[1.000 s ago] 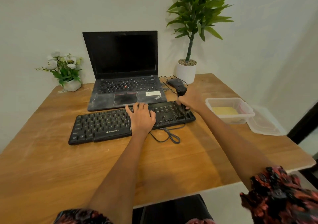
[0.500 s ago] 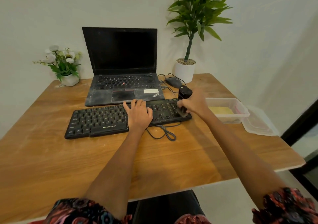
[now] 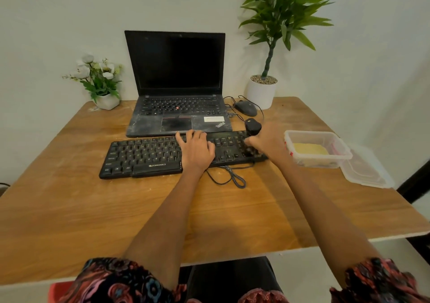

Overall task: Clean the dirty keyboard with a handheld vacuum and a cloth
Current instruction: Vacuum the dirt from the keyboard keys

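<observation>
Your black keyboard lies flat on the wooden tabletop, just in front of the dusty open laptop. Your left hand rests on the middle of the keys, palm down, with its fingers spread out flat and holding nothing. Your right hand is at the right end of the keyboard, and its fingers are wrapped tight around the small black handheld vacuum. The top of the vacuum sticks up above your hand, and its low end points down at the keys there, but your hand hides the tip. The keyboard's cord curls in a loop on the tabletop near you. A clear box with something yellow inside sits just to the right of your right hand, and its lid lies beside it. A mouse sits behind the vacuum.
</observation>
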